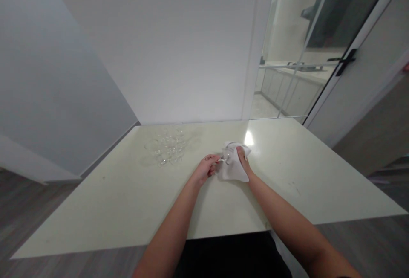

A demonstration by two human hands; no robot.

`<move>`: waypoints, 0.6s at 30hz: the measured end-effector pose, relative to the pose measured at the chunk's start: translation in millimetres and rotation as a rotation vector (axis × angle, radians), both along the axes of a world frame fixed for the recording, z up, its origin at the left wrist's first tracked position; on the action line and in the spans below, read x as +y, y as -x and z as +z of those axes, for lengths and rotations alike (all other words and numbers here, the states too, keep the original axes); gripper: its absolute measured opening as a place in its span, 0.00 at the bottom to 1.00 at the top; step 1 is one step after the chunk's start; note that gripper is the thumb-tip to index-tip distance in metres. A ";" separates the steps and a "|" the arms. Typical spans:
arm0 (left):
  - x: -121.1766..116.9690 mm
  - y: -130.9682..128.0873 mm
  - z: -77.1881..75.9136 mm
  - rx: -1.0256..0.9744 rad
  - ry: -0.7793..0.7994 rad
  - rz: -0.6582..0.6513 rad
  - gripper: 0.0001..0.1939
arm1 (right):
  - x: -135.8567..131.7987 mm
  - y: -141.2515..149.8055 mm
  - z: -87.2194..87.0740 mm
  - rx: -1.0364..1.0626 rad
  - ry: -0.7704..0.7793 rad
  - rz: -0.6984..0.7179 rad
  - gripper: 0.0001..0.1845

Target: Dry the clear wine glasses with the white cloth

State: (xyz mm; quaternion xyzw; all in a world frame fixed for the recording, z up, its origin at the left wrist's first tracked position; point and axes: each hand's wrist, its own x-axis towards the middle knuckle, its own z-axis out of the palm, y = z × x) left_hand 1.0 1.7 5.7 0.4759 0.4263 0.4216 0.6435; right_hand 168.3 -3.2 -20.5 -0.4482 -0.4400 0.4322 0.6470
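Container in hand: one clear stemmed glass point(228, 156), held over the middle of the counter point(128, 203), lying on its side with its stem directed to the left. Its bowl was partly covered by a white cloth point(234, 171); whether any liquid was held in it could not be told. A cluster of clear glassware point(171, 146) was seen on the left rear part of the counter, well apart from the hands; individual outlines were blurred, so neither count nor contents could be read.

Fingers: those of the left hand point(206, 170) were closed in a pinch about the stem, thumb and forefinger drawn together. Those of the right hand point(243, 159) were curled around the cloth, by which the bowl was gripped from the right; the thumb was laid over the cloth on the near side, the remaining fingers being largely hidden. Contact between glass and counter could not be determined. A bright reflection was noted on the counter just beyond the cloth.
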 end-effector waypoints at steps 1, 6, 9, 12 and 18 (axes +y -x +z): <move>0.3 0.7 -0.2 -0.015 0.016 0.007 0.19 | -2.8 1.6 1.0 -0.026 -0.009 0.020 0.24; 0.6 1.0 0.4 -0.001 -0.153 0.221 0.17 | -10.9 8.8 9.8 -0.063 -0.068 0.037 0.21; -5.8 0.3 3.1 0.158 -0.592 0.276 0.14 | -10.3 11.6 14.8 0.147 0.059 -0.004 0.23; -14.7 -0.9 5.6 0.355 -0.962 0.170 0.08 | -8.6 11.6 15.8 0.338 0.189 0.008 0.23; -9.6 -2.3 7.1 0.195 -0.437 0.302 0.14 | -10.5 8.9 6.2 0.137 0.051 0.095 0.21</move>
